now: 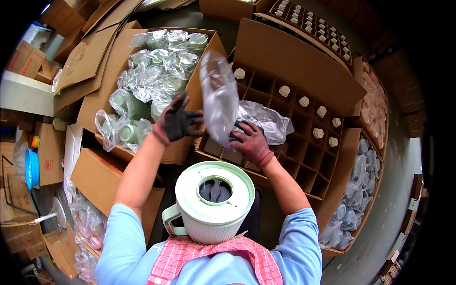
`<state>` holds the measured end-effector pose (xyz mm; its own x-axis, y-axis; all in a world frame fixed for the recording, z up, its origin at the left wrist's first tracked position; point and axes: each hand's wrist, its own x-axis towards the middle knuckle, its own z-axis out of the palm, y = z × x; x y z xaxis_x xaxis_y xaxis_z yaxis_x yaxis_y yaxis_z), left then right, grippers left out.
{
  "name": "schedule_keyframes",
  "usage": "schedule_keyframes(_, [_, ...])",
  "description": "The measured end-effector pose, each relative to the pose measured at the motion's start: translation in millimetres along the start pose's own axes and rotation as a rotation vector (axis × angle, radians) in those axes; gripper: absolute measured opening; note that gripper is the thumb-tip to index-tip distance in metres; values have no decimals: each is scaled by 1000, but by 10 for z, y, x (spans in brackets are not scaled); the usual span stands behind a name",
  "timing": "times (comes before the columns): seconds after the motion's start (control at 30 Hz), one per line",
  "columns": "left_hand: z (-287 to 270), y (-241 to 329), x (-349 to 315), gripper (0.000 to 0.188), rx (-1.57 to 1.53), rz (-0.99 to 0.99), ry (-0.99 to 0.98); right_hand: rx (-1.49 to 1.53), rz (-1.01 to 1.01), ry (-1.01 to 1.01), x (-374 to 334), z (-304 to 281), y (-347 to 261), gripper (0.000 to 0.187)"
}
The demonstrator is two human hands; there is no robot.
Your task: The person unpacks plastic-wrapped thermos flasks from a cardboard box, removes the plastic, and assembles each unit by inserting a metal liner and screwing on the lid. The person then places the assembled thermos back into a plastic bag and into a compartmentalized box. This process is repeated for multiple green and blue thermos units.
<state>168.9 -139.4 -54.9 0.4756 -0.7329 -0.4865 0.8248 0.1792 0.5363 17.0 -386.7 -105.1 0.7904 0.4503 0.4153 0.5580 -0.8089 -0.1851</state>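
left forearm (141,167) is reaching far and slightly right; left hand (178,118), gloved, is spreading its fingers toward the right. right forearm (286,186) is slanting far and left; right hand (252,143), gloved, is curling its fingers. a gap is separating the hands.

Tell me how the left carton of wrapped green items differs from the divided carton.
The left carton is heaped with green items in clear plastic, while the divided carton is partitioned into cardboard cells. The left carton's contents pile loosely; white caps stand singly in the divided carton. Both are open brown cardboard.
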Motion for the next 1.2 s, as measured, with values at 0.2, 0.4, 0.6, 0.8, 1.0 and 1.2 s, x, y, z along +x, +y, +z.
schedule_keyframes(0.2, [44,-204,437,28,129,146,202,523,533,-1,-204,-253,-131,24])
schedule_keyframes(0.4, [776,-648,-96,58,776,459,182,1643,1161,360,259,-344,-401,36])
schedule_keyframes(0.6, [56,-636,-584,45,-259,300,-157,2194,1060,611,-2,-396,-507,15])
schedule_keyframes(0.8, [361,-762,-1554,42,285,823,-83,2069,1111,843,-502,-841,-1199,26])
schedule_keyframes(1.0, [397,-943,-2406,42,937,990,-88,1419,306,-144,-680,-1441,-1567,33])
schedule_keyframes(1.2, [666,-1255,-2942,38,1274,1286,151,982,290,166,-843,-1503,-2059,26])
